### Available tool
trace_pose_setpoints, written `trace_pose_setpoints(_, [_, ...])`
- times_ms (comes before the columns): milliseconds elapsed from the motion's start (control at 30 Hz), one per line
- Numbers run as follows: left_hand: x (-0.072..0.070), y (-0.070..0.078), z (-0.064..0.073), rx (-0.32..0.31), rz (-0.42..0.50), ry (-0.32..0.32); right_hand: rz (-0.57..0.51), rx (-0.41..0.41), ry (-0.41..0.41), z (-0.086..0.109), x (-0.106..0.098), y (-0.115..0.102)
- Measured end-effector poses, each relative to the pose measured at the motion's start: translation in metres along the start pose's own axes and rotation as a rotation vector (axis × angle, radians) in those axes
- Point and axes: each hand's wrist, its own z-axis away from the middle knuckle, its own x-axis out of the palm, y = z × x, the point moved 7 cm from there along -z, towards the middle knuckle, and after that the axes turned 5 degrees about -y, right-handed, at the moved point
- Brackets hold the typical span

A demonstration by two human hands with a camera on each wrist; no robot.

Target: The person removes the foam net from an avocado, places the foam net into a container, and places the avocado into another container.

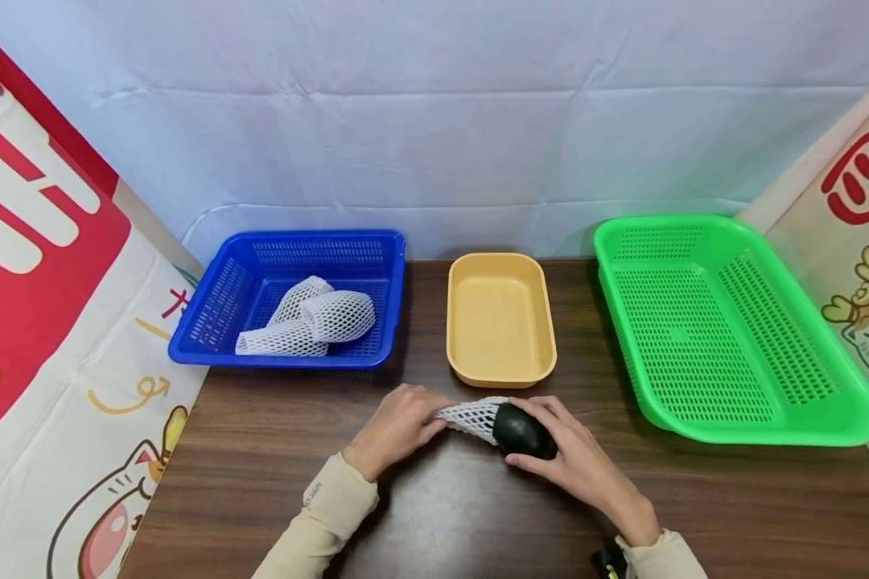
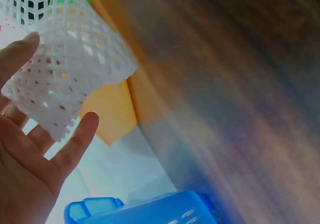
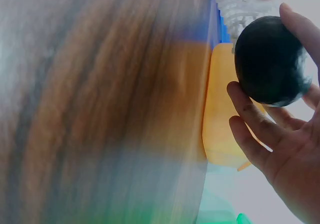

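At the far left we see a printed cloth (image 1: 51,314), red and white with cartoon shapes; a smooth, lightly creased pale cloth (image 1: 442,137) hangs behind everything. Next we find a blue plastic basket (image 1: 275,361), roughly rectangular, its walls pierced with slots. Inside it lie several white foam nets (image 1: 339,315), springy-looking diamond mesh in rounded tube shapes, overlapping one another. The brown counter (image 1: 261,418) has a streaked wood grain and a dull sheen.

Moving right, we come to the left hand (image 1: 404,422), below a beige sleeve (image 1: 340,492); its thumb and fingers are drawn close, pinching the narrow end of another net, a stretched mesh sleeve (image 1: 471,417). We see this white mesh widen until it meets the left end of a dark green, glossy, rounded fruit (image 1: 523,433); we cannot tell how much of the fruit it covers. The fruit sits between the hands, on the near side of a matte yellow tray (image 1: 500,322) with rounded corners and solid walls. The right hand (image 1: 575,452) is partly open, thumb and fingers curved round the fruit. Farther right, we see a bright green plastic basket (image 1: 695,346), broad and round-cornered, with a perforated floor, then another printed cloth (image 1: 833,233).
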Motion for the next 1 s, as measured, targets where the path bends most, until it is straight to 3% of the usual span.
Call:
trace_pose_setpoints(233, [-0.022,0.008,-0.003,0.045,-0.037,0.157,-0.002,-0.004,0.077,0.001,-0.015,0.001])
trace_pose_setpoints(400, [-0.034,0.012,-0.007,0.066,-0.065,0.227,0.002,0.024,0.133,0.001,-0.028,0.004])
trace_pose_setpoints(633, [-0.044,0.017,-0.021,0.077,-0.092,0.279,-0.025,0.048,0.222,0.004,-0.052,0.012])
trace_pose_setpoints(1000, [-0.049,0.023,-0.041,0.074,-0.080,0.341,-0.023,0.009,0.474,0.016,-0.098,0.020])
